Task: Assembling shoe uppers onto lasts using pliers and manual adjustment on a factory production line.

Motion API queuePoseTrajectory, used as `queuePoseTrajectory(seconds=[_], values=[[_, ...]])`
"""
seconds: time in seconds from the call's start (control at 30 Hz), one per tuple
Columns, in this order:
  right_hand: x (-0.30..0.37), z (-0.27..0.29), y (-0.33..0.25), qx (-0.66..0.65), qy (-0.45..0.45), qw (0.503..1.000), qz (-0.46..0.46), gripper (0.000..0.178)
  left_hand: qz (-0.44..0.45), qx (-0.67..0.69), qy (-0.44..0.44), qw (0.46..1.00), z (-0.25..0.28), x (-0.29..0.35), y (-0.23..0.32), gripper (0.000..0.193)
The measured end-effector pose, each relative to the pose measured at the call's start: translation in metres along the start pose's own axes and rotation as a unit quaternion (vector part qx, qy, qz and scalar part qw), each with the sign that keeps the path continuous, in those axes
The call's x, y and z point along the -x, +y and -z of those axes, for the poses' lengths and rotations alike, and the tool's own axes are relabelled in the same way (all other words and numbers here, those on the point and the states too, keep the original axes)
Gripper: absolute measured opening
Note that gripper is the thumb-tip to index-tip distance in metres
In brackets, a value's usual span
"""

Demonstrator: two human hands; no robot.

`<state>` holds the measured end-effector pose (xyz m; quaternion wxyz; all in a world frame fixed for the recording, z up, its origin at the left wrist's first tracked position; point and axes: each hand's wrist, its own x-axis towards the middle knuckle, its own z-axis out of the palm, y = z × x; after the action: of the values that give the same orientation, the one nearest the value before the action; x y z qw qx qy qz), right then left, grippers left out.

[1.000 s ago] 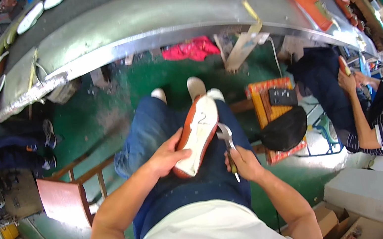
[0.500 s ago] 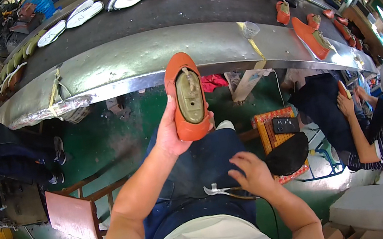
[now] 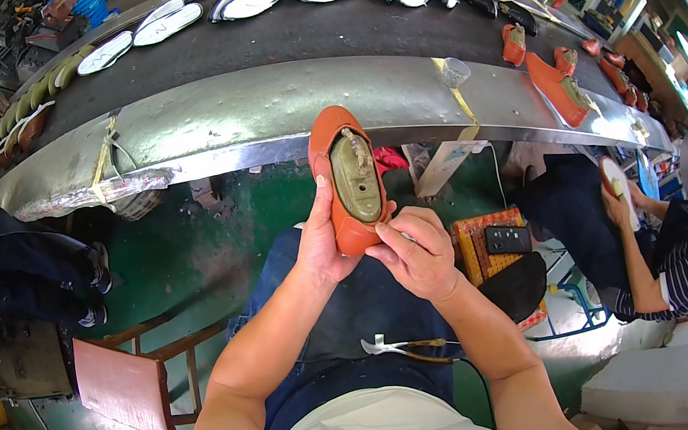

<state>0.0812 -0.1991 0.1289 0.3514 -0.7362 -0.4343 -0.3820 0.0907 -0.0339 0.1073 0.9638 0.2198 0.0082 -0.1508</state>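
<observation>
An orange-red shoe [image 3: 321, 159] with a green shoe last [image 3: 355, 191] inside it is held up before me, toe pointing away and opening upward. My left hand [image 3: 320, 244] grips it by its left side near the heel. At the heel's right rim, the thumb and fingers of my right hand [image 3: 419, 255] are pinched together against the shoe's edge; whatever else lies between them is hidden. On my lap, below the hands, lies a pair of pincers [image 3: 380, 346] with long handles.
A conveyor bench with a metal edge [image 3: 253, 94] crosses ahead, bearing white soles [image 3: 254, 0] and more orange-red shoes [image 3: 557, 91]. A wooden chair [image 3: 123, 385] stands left. On the right, a black phone [image 3: 507, 239] rests on a woven seat [image 3: 477, 261]; a co-worker [image 3: 686, 269] sits beyond, holding a shoe.
My right hand has moved up from above my lap and closed on the shoe's heel rim. The shoe has shifted slightly right and tilted a little in my left hand.
</observation>
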Motion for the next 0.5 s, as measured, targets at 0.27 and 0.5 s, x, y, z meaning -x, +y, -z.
queuePoseTrajectory(seconds=[0.27,0.5], values=[[0.017,0.000,-0.005,-0.016,-0.024,0.999,-0.027,0.043,0.003,-0.013,0.007,1.000,0.014,0.002,-0.007,0.069],[-0.009,0.017,-0.008,-0.022,-0.044,0.997,-0.064,0.054,-0.020,-0.013,0.000,1.000,-0.022,0.010,0.001,0.062]])
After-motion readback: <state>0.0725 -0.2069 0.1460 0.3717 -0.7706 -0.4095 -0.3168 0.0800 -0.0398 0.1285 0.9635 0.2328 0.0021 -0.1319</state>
